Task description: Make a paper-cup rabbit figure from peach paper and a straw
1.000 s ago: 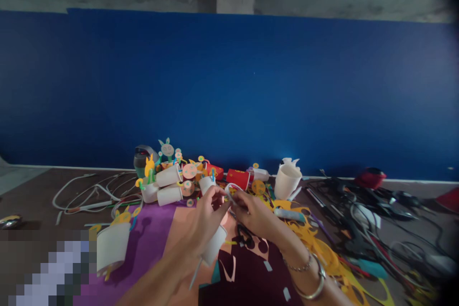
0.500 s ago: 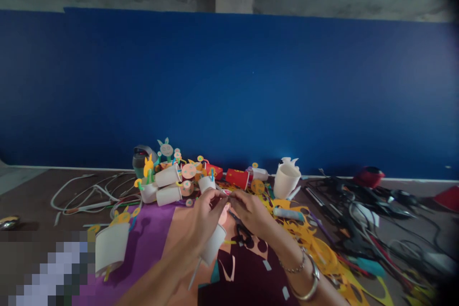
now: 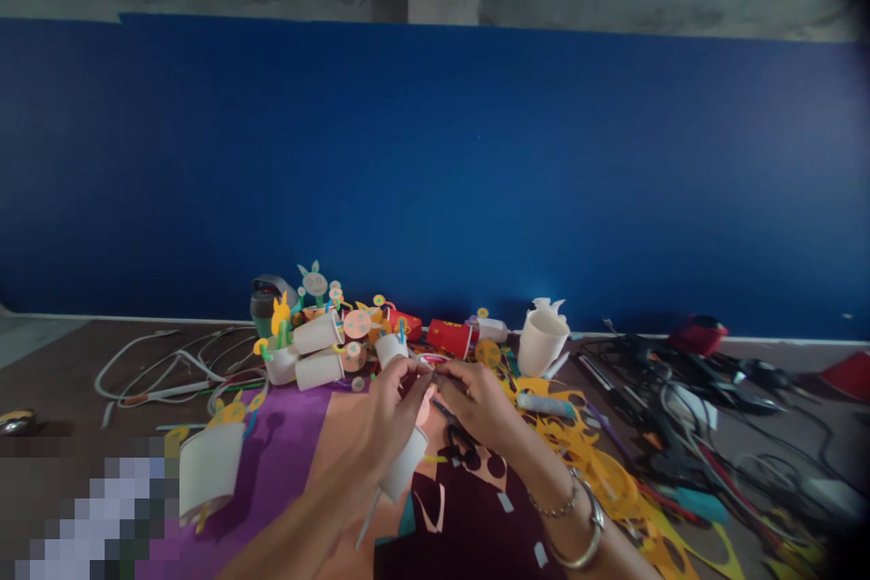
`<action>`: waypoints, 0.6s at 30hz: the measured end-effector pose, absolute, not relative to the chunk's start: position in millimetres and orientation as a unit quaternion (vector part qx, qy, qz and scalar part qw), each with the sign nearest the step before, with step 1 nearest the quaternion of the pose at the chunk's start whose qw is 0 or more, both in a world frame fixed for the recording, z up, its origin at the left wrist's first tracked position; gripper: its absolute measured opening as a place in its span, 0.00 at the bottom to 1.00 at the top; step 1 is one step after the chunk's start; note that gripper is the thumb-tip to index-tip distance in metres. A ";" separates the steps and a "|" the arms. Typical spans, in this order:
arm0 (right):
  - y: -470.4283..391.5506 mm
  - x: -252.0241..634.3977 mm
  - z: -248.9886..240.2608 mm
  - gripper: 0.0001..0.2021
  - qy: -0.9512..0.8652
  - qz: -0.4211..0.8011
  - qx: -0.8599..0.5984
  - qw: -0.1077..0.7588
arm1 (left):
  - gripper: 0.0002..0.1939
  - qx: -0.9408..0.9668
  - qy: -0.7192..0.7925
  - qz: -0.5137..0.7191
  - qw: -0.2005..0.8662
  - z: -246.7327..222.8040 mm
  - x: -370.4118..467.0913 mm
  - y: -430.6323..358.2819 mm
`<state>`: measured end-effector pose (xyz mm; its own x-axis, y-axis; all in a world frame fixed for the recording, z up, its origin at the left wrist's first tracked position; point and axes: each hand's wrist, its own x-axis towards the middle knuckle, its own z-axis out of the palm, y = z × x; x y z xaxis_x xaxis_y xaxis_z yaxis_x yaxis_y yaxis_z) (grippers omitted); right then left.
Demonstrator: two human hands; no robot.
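Note:
My left hand [image 3: 394, 403] and my right hand [image 3: 479, 399] meet at the middle of the table, thumbs and fingertips pinched close together. Whatever they pinch is too small and too covered to name. Just below the fingertips, a pink paper piece [image 3: 424, 410] shows beside the left hand. A white paper cup [image 3: 403, 468] lies tilted under the left wrist, with a thin pale stick poking from its lower end. Black-handled scissors [image 3: 462, 442] rest on the dark paper beneath the right hand. Whether the cup touches the hand, I cannot tell.
White cups with paper faces [image 3: 319, 333] and red cups [image 3: 449, 337] crowd the back. A white cup [image 3: 544, 343] stands right of them. Another decorated cup [image 3: 210, 471] is at left on purple paper [image 3: 285, 435]. Yellow paper scraps [image 3: 612, 480] and black cables [image 3: 740, 408] cover the right.

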<state>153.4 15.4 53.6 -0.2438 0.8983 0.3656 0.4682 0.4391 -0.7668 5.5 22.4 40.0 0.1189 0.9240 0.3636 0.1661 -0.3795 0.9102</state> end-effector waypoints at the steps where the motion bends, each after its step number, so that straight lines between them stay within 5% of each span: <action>1: 15.1 153.5 54.1 0.12 -0.744 0.263 -0.455 0.411 | 0.08 0.650 0.417 0.518 0.368 40.0 5.2 22.7; 18: 14.1 150.8 53.8 0.14 -0.683 0.337 -0.450 0.467 | 0.05 0.696 0.388 0.542 0.266 43.0 4.0 16.3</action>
